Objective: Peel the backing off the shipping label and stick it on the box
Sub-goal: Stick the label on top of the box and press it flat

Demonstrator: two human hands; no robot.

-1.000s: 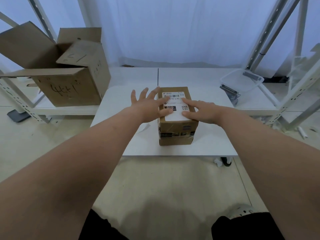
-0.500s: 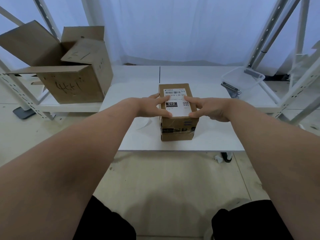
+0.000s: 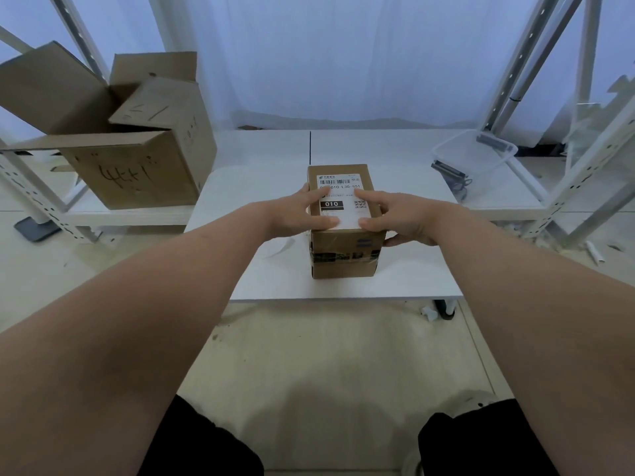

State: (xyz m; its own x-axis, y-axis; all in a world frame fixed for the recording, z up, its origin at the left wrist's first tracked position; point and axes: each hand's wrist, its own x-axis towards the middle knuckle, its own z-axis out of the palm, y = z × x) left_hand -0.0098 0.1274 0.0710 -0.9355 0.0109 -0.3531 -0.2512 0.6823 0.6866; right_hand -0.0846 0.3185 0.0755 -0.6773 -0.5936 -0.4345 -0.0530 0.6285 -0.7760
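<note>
At frame centre, the white printed shipping label (image 3: 343, 202) is pressed flat on the small brown cardboard box (image 3: 345, 247), long axis running away, by the left hand (image 3: 302, 214) and right hand (image 3: 395, 214), fingers spread, equally near.

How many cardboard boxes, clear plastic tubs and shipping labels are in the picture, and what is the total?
Cardboard boxes: 2, the small box on the table and the large open box on the left shelf
Clear plastic tubs: 1
Shipping labels: 1
Total: 4
</note>
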